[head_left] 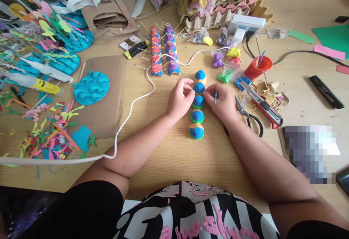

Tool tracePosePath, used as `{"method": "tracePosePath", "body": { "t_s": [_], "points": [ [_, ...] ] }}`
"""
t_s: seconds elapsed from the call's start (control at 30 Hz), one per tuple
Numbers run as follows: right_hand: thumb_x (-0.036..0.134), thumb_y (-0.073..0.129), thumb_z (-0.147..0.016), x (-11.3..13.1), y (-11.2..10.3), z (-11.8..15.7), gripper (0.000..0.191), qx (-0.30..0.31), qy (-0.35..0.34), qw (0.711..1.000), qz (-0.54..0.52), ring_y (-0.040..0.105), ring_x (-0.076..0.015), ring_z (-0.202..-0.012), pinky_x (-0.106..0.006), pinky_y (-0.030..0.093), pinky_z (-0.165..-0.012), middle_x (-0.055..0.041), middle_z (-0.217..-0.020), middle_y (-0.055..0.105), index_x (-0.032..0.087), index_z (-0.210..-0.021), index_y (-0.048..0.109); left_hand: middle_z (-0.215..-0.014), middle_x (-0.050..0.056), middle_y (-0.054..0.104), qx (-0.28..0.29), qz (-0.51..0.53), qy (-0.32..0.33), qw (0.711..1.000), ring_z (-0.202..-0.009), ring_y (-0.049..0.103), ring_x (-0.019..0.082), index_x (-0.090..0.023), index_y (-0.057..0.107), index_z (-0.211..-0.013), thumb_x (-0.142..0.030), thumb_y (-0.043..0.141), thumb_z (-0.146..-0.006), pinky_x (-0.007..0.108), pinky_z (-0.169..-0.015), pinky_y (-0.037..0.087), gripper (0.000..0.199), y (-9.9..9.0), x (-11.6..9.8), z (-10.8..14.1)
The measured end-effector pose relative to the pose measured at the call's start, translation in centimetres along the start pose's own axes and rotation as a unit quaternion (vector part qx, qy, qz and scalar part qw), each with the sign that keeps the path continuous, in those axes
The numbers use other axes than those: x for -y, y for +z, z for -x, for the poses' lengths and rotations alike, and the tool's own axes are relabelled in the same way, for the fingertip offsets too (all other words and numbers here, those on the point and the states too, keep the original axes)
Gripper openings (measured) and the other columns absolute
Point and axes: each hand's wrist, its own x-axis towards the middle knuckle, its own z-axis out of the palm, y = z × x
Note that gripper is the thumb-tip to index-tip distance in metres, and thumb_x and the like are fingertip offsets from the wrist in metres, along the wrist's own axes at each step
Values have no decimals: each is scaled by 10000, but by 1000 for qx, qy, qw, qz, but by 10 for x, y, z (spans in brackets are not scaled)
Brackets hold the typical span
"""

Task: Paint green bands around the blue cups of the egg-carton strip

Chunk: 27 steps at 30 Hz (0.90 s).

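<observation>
Patterned shirt (pixel 200 210) nearest, scissors (pixel 247 115) beside right grip (pixel 223 101) clasping blue stick (pixel 216 97); left grip (pixel 180 99) unclear.

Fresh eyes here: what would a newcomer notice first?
Probably the row of blue-topped domes at the centre, flanked by the left hand and right hand. Beyond, to the left, stand a red row and a purple row bristling with colour-tipped pins. At left, bright paper scraps lie scattered near a textured blue disc.
</observation>
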Motion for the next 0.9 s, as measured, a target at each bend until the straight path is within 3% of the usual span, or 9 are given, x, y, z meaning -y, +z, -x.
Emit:
{"method": "tracePosePath", "body": {
  "t_s": [0.9],
  "points": [
    [180, 708, -857, -9, 0, -4, 53, 2, -4, 1000, -25, 591, -175, -694, -340, 456, -693, 13, -732, 677, 231, -841, 703, -896, -32, 710, 2, -19, 5, 1000, -823, 689, 121, -235, 597, -1200, -10, 639, -906, 277, -808, 563, 373, 0, 5, -2]
  ]
}}
